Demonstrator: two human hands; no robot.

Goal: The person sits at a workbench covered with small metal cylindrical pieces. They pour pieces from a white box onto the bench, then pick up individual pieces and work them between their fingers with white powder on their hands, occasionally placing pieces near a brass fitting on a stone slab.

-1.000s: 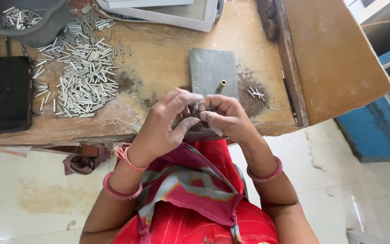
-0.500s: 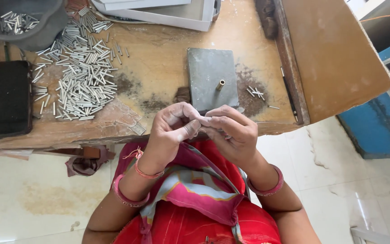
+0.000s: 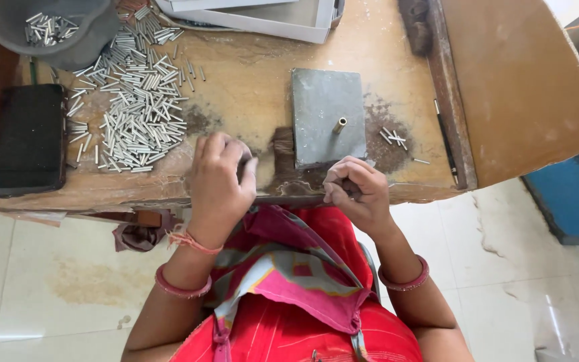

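In the head view, the left hand (image 3: 219, 177) rests on the worn wooden workbench (image 3: 249, 80) near its front edge, fingers curled together just right of the heap of small metal tubes (image 3: 132, 107); whether it pinches a tube cannot be told. The right hand (image 3: 356, 191) hovers at the bench edge, fingers bunched shut, perhaps on something tiny, just below the grey metal plate (image 3: 323, 107) with its upright brass pin (image 3: 339, 125). A black phone (image 3: 29, 139) lies at far left, and a grey bowl (image 3: 68, 40) holding more tubes sits above the heap.

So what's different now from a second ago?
The two hands, pressed together at the bench edge before, have parted: the left hand moved toward the pile of small metal tubes, the right hand stayed near the grey plate. The plate, its brass peg and pile look unchanged.
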